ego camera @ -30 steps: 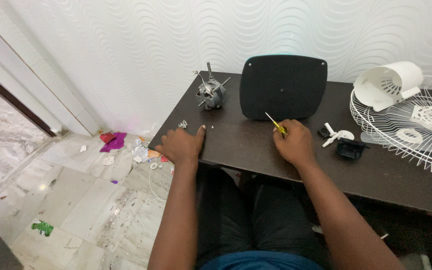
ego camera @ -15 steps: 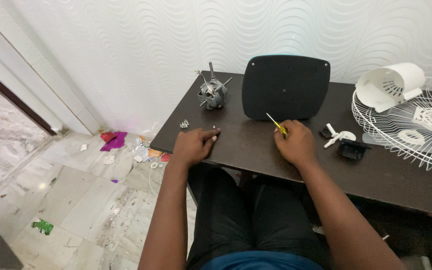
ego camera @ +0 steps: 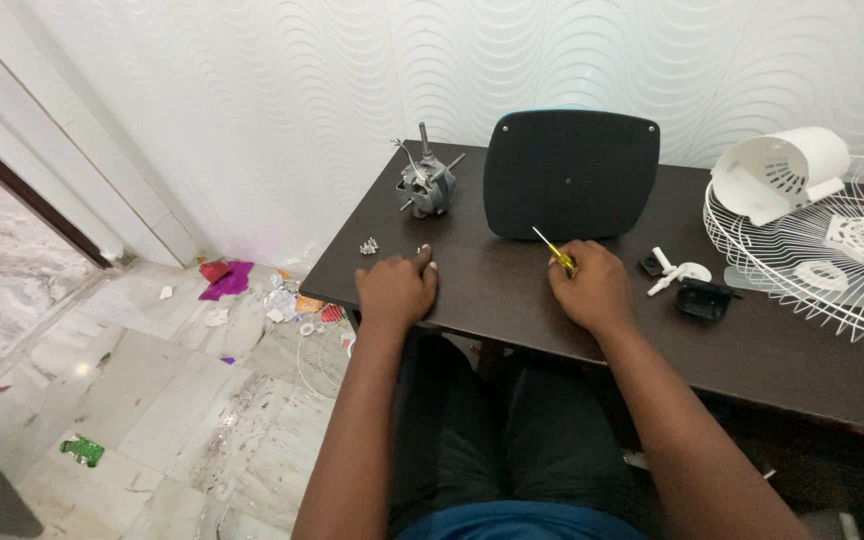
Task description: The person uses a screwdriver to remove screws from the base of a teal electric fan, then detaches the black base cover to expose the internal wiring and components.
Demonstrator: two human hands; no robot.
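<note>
Both hands rest mid-frame on the dark table (ego camera: 512, 290): right hand (ego camera: 592, 290) clenched around a yellow screwdriver (ego camera: 552, 249), left hand (ego camera: 397, 290) loosely curled, fingertips beside tiny screws (ego camera: 368, 245).

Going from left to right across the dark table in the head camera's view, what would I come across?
Small pile of screws → left hand → grey motor → black square panel → right hand holding a yellow screwdriver → small white plastic part → white fan housing → white wire grille.
</note>
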